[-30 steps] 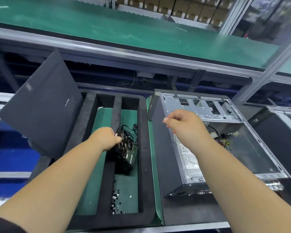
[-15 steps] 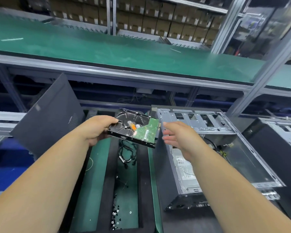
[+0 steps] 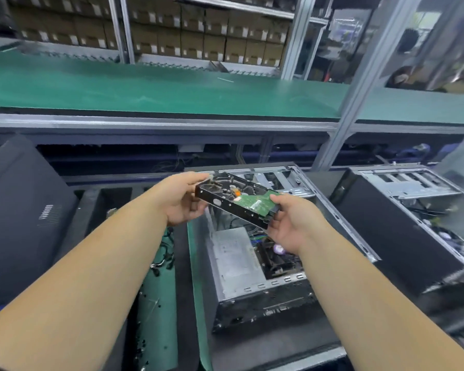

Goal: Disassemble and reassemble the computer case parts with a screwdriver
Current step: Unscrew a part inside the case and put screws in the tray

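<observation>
Both hands hold hard drive above open computer case, board side up. Left hand grip curled on its far-left end, right hand grip on near-right end. Side panel leans at left.

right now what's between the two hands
In the head view, the hard drive spans the gap: left hand grips one end, right hand the other, above the open computer case.
</observation>
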Action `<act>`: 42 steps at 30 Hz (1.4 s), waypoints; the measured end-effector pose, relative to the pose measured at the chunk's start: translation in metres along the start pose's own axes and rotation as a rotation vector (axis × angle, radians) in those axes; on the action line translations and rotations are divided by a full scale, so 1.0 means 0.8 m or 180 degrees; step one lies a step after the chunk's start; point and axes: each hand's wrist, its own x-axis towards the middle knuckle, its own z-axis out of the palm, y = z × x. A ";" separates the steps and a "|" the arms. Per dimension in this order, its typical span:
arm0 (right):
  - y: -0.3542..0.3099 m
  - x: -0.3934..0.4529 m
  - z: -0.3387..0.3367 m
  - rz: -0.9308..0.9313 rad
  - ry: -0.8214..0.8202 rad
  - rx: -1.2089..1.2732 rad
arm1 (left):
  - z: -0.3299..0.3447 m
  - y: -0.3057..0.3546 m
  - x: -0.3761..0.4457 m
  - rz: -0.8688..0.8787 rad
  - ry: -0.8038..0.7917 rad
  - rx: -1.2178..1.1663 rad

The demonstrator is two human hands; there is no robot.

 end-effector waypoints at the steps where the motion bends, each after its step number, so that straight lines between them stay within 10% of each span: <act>1: -0.004 0.000 -0.013 0.0011 0.0063 0.0101 | 0.015 -0.002 0.003 -0.0088 -0.0061 -0.0084; 16: -0.035 0.044 -0.144 0.0435 0.0891 0.0392 | 0.196 -0.086 0.077 -0.0681 -0.0025 -0.0419; 42: -0.015 0.147 -0.164 0.0626 0.0811 0.0899 | 0.210 -0.098 0.140 -0.0439 0.0353 -0.0742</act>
